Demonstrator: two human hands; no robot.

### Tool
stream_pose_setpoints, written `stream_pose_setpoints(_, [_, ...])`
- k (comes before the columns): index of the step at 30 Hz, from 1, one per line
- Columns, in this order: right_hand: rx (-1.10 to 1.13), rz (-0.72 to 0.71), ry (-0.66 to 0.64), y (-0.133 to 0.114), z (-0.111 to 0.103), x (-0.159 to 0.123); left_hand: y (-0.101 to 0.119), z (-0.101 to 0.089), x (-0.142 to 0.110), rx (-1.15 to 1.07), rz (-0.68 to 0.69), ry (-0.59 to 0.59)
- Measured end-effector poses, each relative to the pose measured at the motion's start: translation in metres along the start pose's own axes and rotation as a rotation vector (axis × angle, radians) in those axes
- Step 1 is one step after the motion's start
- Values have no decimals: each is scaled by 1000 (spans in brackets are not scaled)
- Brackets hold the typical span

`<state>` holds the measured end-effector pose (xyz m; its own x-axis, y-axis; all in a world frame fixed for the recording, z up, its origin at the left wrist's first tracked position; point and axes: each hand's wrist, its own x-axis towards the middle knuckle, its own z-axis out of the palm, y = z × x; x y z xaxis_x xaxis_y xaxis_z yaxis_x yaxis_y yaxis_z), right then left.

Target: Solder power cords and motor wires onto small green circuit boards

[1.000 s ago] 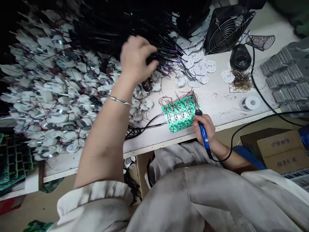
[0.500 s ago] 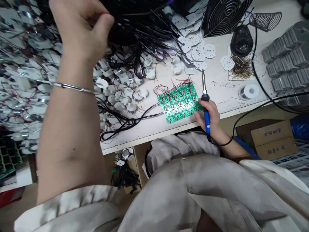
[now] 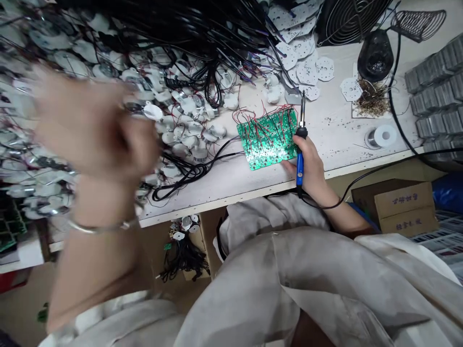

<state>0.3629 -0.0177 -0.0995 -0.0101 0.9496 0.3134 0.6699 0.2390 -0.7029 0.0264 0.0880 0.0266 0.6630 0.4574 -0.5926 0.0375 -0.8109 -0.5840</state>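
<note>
My right hand (image 3: 312, 163) is closed around a soldering iron (image 3: 300, 164) with a blue handle, its metal tip pointing away from me. That hand is at the right edge of a green circuit board panel (image 3: 265, 142), and some fingers appear to touch it. Red and black wires stand up from the panel. My left hand (image 3: 92, 127), smeared by motion, is over a heap of small white motor-like parts with red wires (image 3: 188, 132). Whether its fingers hold anything cannot be seen. Black cables (image 3: 188, 178) run from the panel's left side.
Black cables (image 3: 202, 29) and white perforated plates (image 3: 307, 70) lie at the back, beside a fan (image 3: 350, 21). On the right are an iron stand (image 3: 417, 25), a solder spool (image 3: 384, 136) and stacked grey pieces (image 3: 437, 96). Cartons (image 3: 405, 205) stand below the table edge.
My left hand has come down and toward me from the dark cables at the back. The right hand still holds the soldering iron at the panel, and the view has shifted slightly.
</note>
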Motion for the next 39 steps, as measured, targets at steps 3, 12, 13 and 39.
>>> stream_pose_setpoints(3, [20,-21,3,0,1,5,75,7,-2,-368,-544,544])
stream_pose_setpoints(12, [64,-43,87,-6,-10,-3,148,-34,31,-908,-605,784])
stream_pose_setpoints(13, [63,-23,102,-6,-9,-4,150,-44,38,-920,-608,793])
stream_pose_setpoints(39, [38,-422,34,-30,0,-1,147,-73,67,-1546,-620,1216])
